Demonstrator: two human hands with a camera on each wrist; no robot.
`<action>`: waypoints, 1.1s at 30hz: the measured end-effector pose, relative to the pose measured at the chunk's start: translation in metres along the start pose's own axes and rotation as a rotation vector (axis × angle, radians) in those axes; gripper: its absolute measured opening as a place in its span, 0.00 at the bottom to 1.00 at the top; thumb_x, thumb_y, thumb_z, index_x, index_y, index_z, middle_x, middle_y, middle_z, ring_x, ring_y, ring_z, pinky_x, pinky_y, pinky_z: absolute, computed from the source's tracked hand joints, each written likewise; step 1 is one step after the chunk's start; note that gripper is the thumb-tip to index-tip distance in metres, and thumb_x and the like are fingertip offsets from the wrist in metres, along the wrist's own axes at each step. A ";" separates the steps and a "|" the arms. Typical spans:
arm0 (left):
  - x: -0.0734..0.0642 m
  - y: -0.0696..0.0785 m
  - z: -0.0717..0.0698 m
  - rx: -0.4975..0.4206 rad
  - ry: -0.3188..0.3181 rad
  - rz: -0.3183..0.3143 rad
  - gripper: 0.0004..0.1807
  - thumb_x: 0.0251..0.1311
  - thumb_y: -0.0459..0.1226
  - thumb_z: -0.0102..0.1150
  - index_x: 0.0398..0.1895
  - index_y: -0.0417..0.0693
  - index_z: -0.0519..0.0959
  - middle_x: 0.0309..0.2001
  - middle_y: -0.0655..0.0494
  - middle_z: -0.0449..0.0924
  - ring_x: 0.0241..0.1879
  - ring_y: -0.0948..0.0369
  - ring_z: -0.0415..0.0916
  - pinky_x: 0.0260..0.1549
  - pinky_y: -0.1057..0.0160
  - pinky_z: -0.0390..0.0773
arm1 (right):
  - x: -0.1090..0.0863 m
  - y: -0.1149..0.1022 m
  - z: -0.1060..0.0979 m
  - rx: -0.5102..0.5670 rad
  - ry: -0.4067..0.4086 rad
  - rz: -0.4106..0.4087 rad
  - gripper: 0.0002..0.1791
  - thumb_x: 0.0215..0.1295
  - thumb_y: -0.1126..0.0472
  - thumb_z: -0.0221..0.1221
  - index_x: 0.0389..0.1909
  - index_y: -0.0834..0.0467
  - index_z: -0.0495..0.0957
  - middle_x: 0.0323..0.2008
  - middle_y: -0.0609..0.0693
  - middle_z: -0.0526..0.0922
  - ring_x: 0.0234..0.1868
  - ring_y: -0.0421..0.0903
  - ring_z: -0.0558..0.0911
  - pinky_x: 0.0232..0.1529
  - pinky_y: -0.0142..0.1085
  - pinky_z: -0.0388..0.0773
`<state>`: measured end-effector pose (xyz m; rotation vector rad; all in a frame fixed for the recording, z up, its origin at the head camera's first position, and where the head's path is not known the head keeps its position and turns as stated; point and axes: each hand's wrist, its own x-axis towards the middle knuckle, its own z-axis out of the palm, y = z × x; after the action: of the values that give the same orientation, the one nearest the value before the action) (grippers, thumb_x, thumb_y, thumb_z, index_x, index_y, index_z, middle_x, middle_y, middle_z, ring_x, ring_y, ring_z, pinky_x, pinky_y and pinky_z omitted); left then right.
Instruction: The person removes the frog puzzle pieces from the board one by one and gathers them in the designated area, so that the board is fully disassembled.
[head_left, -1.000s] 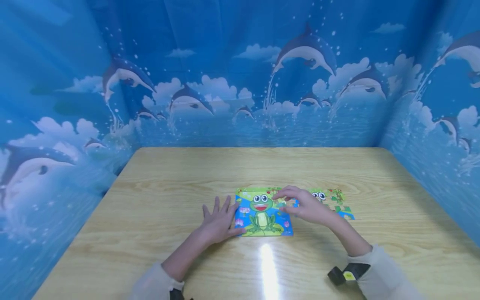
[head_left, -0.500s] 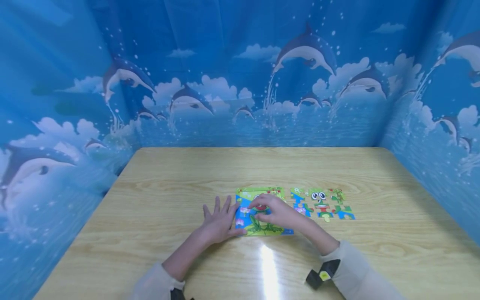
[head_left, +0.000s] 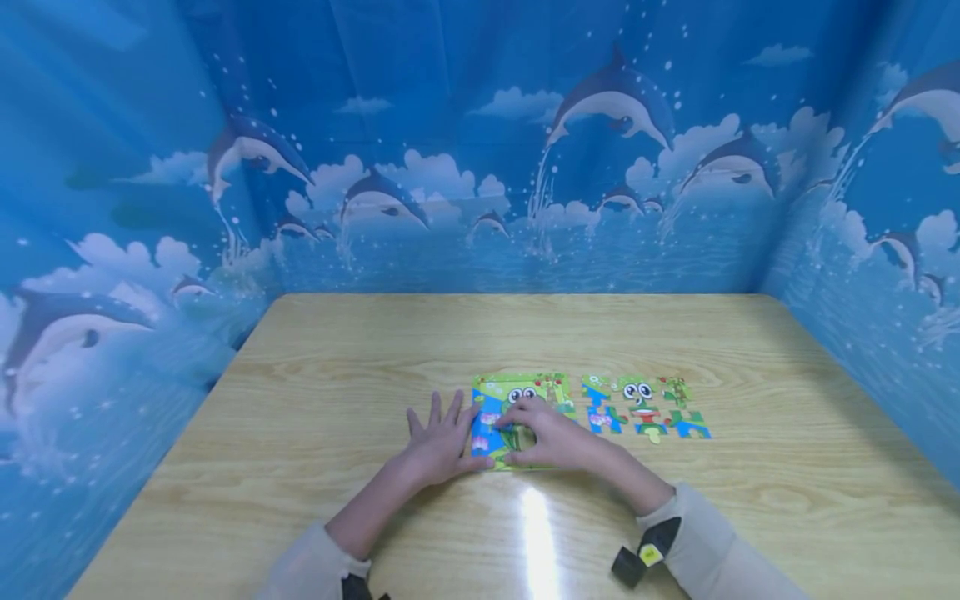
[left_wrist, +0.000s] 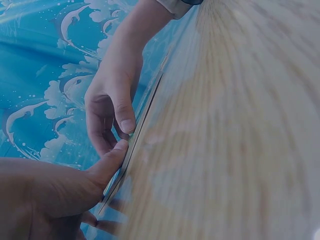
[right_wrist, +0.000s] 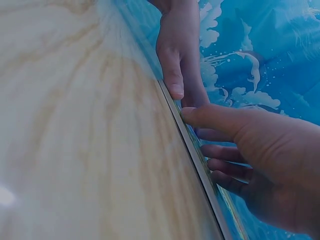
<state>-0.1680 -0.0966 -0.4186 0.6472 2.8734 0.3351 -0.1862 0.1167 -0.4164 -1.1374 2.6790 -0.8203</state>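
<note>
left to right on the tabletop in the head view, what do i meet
Bare left hand, rectangular blue-and-green frog board, blue-and-green jigsaw piece, green jigsaw piece with white frog eyes, green-and-brown jigsaw piece.

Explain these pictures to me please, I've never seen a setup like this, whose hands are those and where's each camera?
There's no robot here, just a person's two bare hands. The wide picture comes from a camera on the person's head, looking forward and down. The two smaller ones come from cameras worn on each wrist, close to the tabletop. On the wooden table lies a frog picture, with puzzle pieces to its right. The left hand, fingers spread, is at the picture's left edge. The right hand is over the picture; I can't tell whether it holds a piece.
</note>
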 end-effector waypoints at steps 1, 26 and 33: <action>0.000 0.000 0.000 0.002 0.000 0.001 0.49 0.52 0.65 0.49 0.70 0.45 0.53 0.69 0.37 0.42 0.63 0.31 0.34 0.49 0.25 0.38 | 0.000 0.000 0.000 -0.004 -0.002 -0.009 0.25 0.52 0.54 0.66 0.51 0.56 0.76 0.50 0.50 0.72 0.52 0.47 0.70 0.53 0.44 0.69; -0.002 0.001 -0.003 -0.013 -0.010 -0.004 0.48 0.53 0.64 0.50 0.70 0.44 0.53 0.69 0.36 0.41 0.63 0.32 0.34 0.50 0.26 0.37 | -0.001 -0.002 0.000 0.002 -0.003 -0.068 0.23 0.54 0.58 0.64 0.53 0.58 0.75 0.48 0.50 0.73 0.50 0.46 0.70 0.51 0.42 0.71; -0.001 0.001 -0.002 -0.007 -0.014 -0.009 0.49 0.52 0.65 0.49 0.70 0.45 0.52 0.69 0.37 0.41 0.64 0.32 0.34 0.51 0.26 0.37 | -0.001 0.001 0.000 0.014 0.002 -0.080 0.17 0.60 0.64 0.58 0.52 0.59 0.76 0.47 0.50 0.74 0.50 0.45 0.71 0.51 0.41 0.71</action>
<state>-0.1666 -0.0962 -0.4162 0.6330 2.8594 0.3382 -0.1862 0.1174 -0.4171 -1.2482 2.6403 -0.8509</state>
